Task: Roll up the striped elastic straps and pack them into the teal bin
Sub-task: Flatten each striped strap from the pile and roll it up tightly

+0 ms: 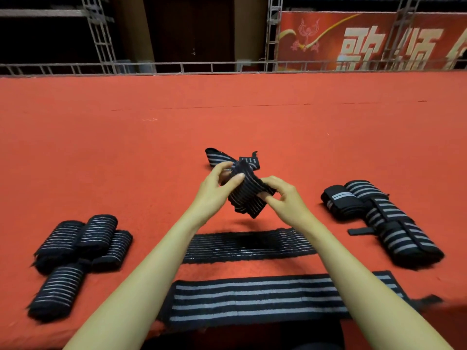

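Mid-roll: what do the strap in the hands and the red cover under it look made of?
Strap in the hands: seemingly woven elastic fabric, matte black with thin pale stripes; fuzzy edges, bending softly where the left hand and right hand grip it. Red cover: probably felt or thin carpet, matte, with a faint seam and no gloss.

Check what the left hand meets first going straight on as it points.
The left hand grips the part-rolled strap, so that first; beyond, likely the loose strap end on the red carpet, depth unclear.
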